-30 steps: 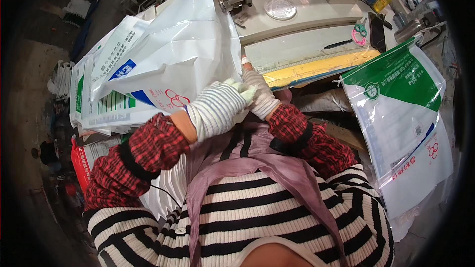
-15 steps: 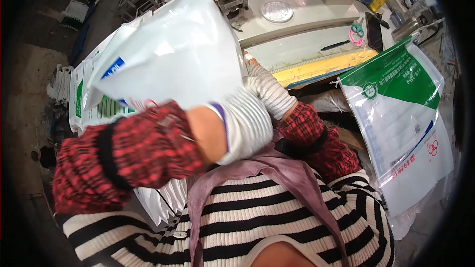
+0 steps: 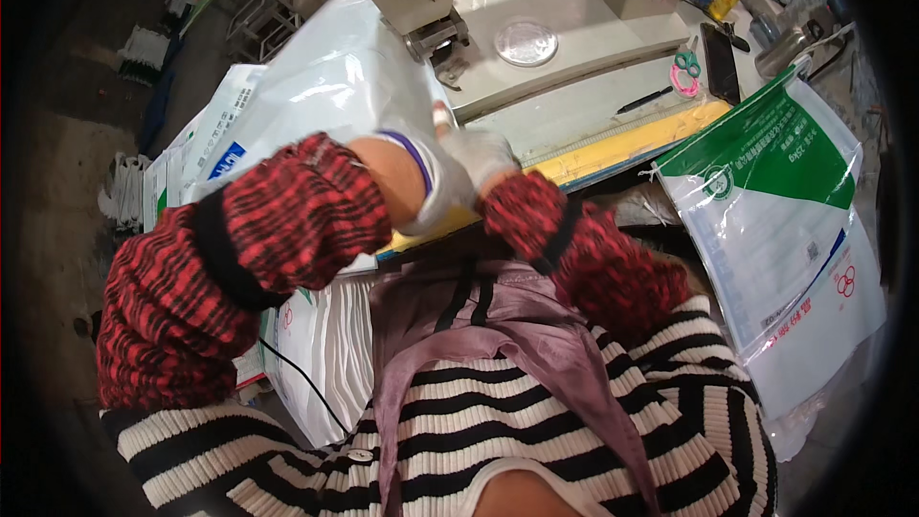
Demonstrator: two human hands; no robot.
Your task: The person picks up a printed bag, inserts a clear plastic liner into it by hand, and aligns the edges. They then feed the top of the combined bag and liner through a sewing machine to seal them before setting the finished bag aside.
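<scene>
A white plastic sack (image 3: 345, 86) with a blue patch lies slanted on the left of the sewing machine (image 3: 546, 0), its right edge beside the needle area. My right hand (image 3: 481, 153), in a pale knitted glove, is at that edge and grips it, one wrapped finger pointing forward along it. My left hand (image 3: 442, 182), also gloved, rests against the sack's near end, close to the right hand. Its fingers are hidden behind the wrist and glove.
A green-and-white printed sack (image 3: 766, 182) hangs at the right. On the machine table lie scissors (image 3: 685, 72), a phone (image 3: 720, 62) and a pen (image 3: 645, 99). A yellow strip (image 3: 613, 144) lines the table's front edge. Folded white sacks (image 3: 335, 354) are stacked at lower left.
The sack has moved forward and lies lower, its edge now beside the machine head. Both my hands have moved forward and left with it, uncovering the yellow table edge.
</scene>
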